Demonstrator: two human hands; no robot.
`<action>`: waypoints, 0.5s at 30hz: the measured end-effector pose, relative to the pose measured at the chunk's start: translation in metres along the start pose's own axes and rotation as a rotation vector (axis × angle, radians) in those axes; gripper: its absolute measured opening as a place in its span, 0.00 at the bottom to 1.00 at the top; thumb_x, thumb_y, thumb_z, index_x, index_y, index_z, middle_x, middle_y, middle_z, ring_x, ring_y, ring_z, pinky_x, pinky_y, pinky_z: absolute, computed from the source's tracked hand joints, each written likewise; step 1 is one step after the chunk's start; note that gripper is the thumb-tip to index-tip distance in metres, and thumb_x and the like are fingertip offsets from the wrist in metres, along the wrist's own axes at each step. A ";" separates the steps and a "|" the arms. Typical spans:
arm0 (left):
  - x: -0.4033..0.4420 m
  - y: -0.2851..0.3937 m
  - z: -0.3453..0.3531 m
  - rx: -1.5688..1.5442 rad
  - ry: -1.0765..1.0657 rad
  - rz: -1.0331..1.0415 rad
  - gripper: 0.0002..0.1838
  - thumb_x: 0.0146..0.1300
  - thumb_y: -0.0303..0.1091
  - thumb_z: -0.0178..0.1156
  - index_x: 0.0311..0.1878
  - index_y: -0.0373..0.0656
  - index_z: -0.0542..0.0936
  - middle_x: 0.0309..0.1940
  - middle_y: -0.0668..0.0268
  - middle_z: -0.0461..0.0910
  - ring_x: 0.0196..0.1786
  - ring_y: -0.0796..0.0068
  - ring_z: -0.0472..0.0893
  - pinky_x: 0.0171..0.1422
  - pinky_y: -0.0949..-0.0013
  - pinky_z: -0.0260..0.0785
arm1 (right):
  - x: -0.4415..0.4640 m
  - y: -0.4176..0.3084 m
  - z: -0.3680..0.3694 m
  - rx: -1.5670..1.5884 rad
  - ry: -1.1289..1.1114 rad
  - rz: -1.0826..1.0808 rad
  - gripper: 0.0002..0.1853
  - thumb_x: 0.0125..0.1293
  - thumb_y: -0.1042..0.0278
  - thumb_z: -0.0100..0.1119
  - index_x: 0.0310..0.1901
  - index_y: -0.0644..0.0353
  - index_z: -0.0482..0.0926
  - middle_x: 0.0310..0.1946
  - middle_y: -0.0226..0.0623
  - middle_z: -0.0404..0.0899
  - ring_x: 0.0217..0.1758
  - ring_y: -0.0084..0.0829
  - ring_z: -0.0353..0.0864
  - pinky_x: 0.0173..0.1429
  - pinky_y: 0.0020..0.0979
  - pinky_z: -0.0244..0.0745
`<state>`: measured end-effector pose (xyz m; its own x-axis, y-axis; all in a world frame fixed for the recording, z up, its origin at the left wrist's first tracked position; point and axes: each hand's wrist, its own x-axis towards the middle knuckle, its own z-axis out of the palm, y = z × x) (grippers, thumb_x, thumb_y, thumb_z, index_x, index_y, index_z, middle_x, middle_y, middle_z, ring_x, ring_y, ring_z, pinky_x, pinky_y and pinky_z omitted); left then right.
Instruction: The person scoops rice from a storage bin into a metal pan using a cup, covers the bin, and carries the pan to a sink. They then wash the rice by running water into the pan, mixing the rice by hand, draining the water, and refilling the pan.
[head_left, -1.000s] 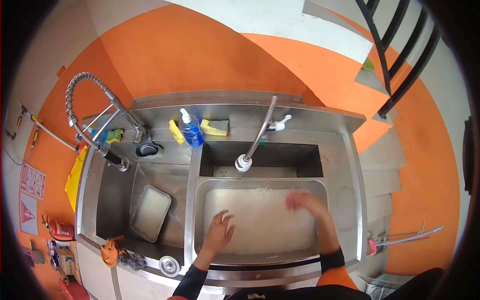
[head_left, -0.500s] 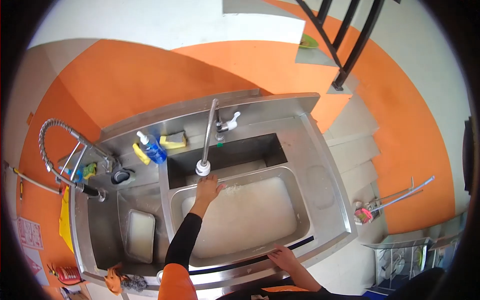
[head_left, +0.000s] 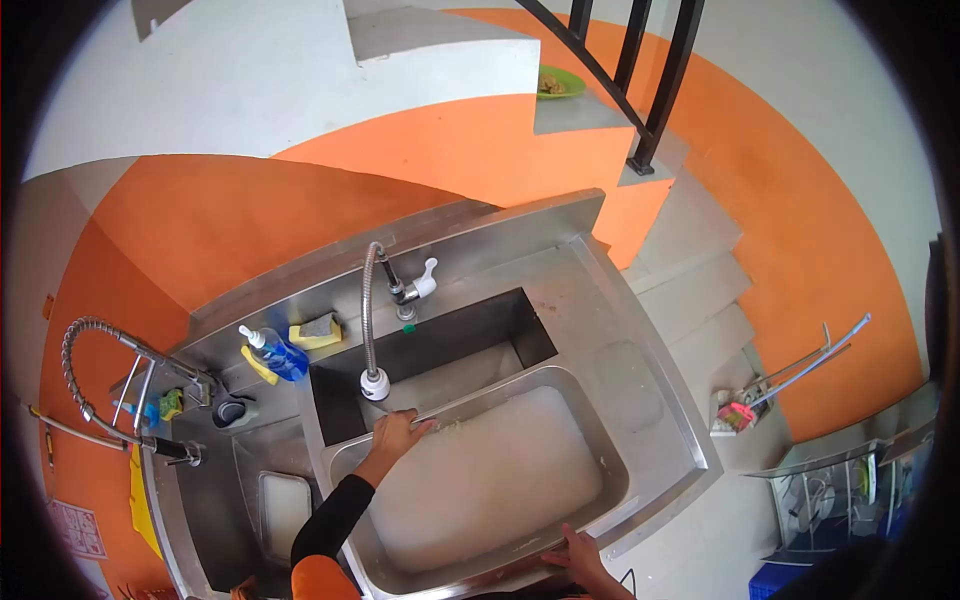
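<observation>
A large rectangular metal pan (head_left: 610,490) holds cloudy whitish liquid (head_left: 480,480) and rests across the sink basin (head_left: 460,375). My left hand (head_left: 395,440) grips its far rim, toward the left, with fingers curled over the edge. Along the near rim, toward the right, my right hand (head_left: 582,562) holds the pan's edge; part of that hand is cut off low in the view. The flexible faucet spout (head_left: 370,330), with a white head, hangs just beyond my left hand, and no water stream shows.
Left of the pan, a second basin (head_left: 210,500) contains a smaller container (head_left: 285,510) of whitish liquid. A blue soap bottle (head_left: 280,357) and a yellow sponge (head_left: 315,332) stand behind. A spring-coil faucet (head_left: 85,360) rises at left. Stairs (head_left: 690,280) and a dish rack (head_left: 830,510) lie right.
The pan has shifted slightly toward me, covering the dark gap at its near side. Both hands stay at its rims. The view has also turned and shifted.
</observation>
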<state>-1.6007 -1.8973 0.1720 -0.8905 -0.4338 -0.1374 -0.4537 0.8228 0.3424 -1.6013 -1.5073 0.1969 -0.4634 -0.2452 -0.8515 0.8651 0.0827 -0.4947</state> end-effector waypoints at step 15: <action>-0.011 0.037 -0.060 0.022 0.094 -0.017 0.31 0.49 0.64 0.55 0.17 0.40 0.74 0.11 0.58 0.72 0.20 0.56 0.76 0.27 0.60 0.68 | -0.064 -0.038 0.007 0.006 0.039 0.030 0.16 0.61 0.67 0.48 0.42 0.76 0.66 0.35 0.50 0.74 0.30 0.41 0.80 0.35 0.32 0.80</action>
<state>-1.6050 -1.8843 0.2421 -0.8757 -0.4798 -0.0552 -0.4707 0.8222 0.3200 -1.6030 -1.5017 0.2713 -0.4445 -0.2047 -0.8721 0.8798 0.0836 -0.4680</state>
